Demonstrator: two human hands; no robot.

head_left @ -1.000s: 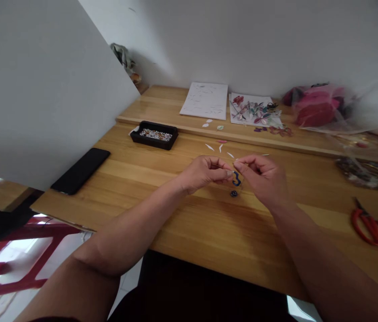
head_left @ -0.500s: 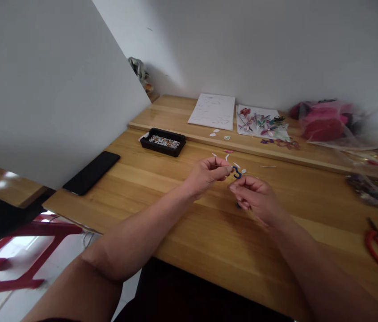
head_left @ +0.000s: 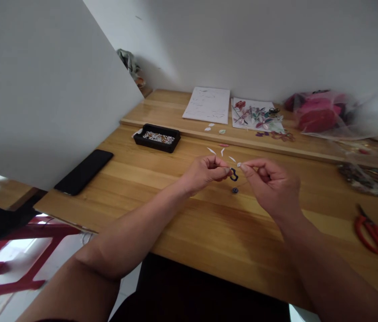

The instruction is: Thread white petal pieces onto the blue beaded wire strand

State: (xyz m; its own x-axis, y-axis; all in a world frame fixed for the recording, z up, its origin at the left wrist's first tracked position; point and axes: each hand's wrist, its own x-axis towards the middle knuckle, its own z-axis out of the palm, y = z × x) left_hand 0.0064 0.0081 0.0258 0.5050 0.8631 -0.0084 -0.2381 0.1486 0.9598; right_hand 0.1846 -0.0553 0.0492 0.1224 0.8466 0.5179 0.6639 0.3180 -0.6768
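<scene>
My left hand (head_left: 209, 171) is closed in a pinch on a dark blue curled strip (head_left: 233, 175), which bends out from the fingertips. A thin line, like wire or thread, crosses the pinching fingers. My right hand (head_left: 271, 183) is closed to the right of the strip, thumb and forefinger pressed together; what they grip is too small to make out. Just beyond those fingertips shows a small white oval piece (head_left: 239, 164). Below the strip is a small dark blue round piece (head_left: 235, 190). Several narrow white slips (head_left: 211, 150) lie behind my hands.
A black tray (head_left: 157, 145) of beads and a black phone (head_left: 84, 171) are on the left. Red-handled scissors (head_left: 375, 235) lie at right. Along the raised back ledge are white sheets (head_left: 206, 105), flower-like pieces (head_left: 259, 117) and a clear bag with pink material (head_left: 319, 114).
My right hand has moved up and right, away from the blue strip, leaving more of it and the round piece visible. My left hand keeps its pinch. The view has shifted slightly.
</scene>
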